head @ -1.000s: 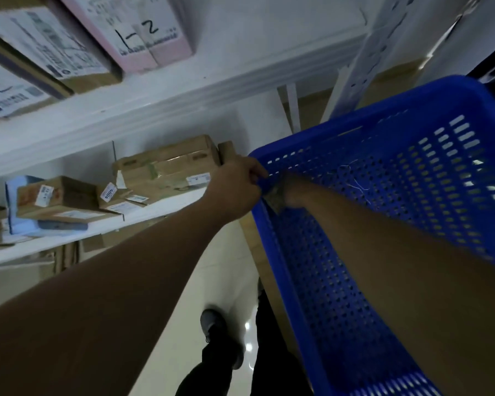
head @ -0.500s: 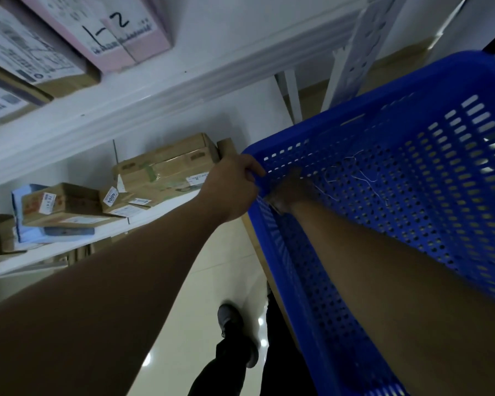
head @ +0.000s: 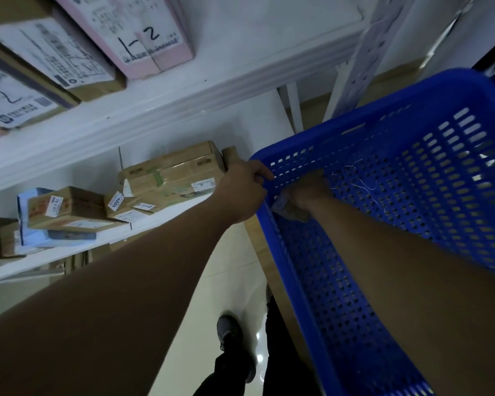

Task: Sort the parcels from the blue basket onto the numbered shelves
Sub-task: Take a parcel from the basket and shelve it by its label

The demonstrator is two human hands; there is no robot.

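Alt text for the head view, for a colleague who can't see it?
The left hand grips the rim of the blue basket while the right hand, inside it, holds a grey packet at the corner. White shelves on the left carry cardboard parcels.

I see bare forearms on the left arm (head: 126, 295) and right arm (head: 412, 267), with the left hand (head: 242, 192) and right hand (head: 309, 192) bare too. Lower down there are dark trousers (head: 226, 375) and one grey shoe (head: 229, 332).

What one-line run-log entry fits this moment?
left hand: grips blue perforated plastic basket rim | right hand: grasps small grey parcel inside basket
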